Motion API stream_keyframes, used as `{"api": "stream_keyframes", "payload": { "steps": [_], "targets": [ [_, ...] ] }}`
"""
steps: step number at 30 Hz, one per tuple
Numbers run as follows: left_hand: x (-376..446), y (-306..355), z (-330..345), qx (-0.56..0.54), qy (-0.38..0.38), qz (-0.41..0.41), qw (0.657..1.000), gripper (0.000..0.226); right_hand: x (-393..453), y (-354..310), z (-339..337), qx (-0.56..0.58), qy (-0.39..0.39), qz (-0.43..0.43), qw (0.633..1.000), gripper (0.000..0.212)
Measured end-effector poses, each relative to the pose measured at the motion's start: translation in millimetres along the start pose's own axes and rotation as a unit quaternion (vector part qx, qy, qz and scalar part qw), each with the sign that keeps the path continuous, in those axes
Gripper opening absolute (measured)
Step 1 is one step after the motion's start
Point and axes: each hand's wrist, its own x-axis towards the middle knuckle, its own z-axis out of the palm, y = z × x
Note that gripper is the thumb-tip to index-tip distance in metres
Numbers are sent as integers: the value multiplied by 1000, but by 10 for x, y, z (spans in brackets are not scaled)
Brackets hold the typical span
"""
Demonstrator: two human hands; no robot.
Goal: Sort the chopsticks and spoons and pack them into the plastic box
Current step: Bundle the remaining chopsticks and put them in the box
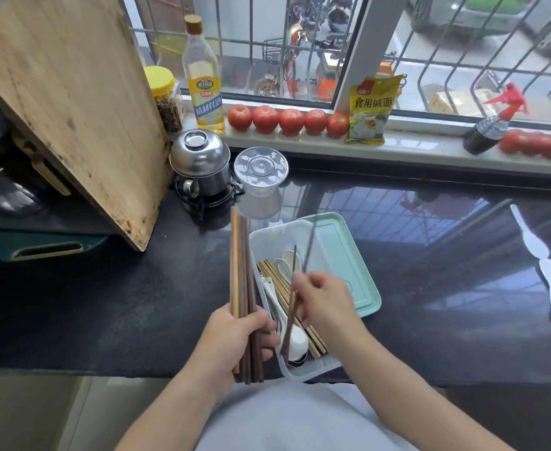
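Gripping a bundle of chopsticks (244, 288) upright in my left hand (238, 336), I pinch one dark chopstick (289, 320) with my right hand (326, 304) over the plastic box (267, 236). More chopsticks (279, 281) and white spoons (292, 340) lie inside the box, which sits on the black counter (105, 304) on its green lid (349, 255). Tomatoes (288, 121) line the windowsill.
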Motion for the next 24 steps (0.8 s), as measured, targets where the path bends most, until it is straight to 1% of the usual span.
{"api": "stream_keyframes", "payload": {
  "steps": [1, 2, 4, 5, 6, 7, 9, 13, 15, 17, 19, 22, 24],
  "targets": [
    [32, -24, -46, -3, 25, 1, 1000, 17, 72, 21, -84, -72, 44, -16, 996, 37],
    [53, -42, -88, 0, 43, 5, 999, 19, 128, 43, -158, -166, 56, -31, 984, 36],
    [72, -69, -148, 1, 62, 15, 998, 19, 168, 97, -179, -335, -1, -20, 942, 30],
    [68, -73, -155, -3, 65, 18, 998, 19, 177, 152, -139, -387, -33, -5, 921, 27],
    [58, -70, -150, -10, 65, 21, 998, 18, 187, 208, -77, -415, -52, 3, 908, 26],
    [47, -63, -140, -17, 62, 24, 998, 18, 212, 264, -12, -425, -61, 9, 903, 27],
    [9, -37, -102, -21, 48, 31, 998, 18, 286, 306, 84, -417, -54, 25, 907, 29],
    [-35, -31, -77, -2, 38, 39, 999, 19, 449, 280, 137, -396, -26, 33, 917, 22],
    [-29, -51, -83, 10, 48, 39, 998, 19, 496, 314, 145, -385, -53, 45, 920, 22],
    [-34, -72, -90, 11, 47, 33, 998, 19, 471, 371, 131, -359, -90, 81, 925, 29],
    [-59, -78, -101, 1, 35, 31, 999, 19, 390, 405, 57, -314, -89, 91, 941, 32],
    [-103, -95, -128, 3, 25, 34, 999, 19, 167, 355, -100, -212, -56, 52, 974, 29],
    [-130, -86, -111, 27, 12, 38, 999, 18, -28, 230, -146, -124, -91, 40, 987, 27]
  ]
}}
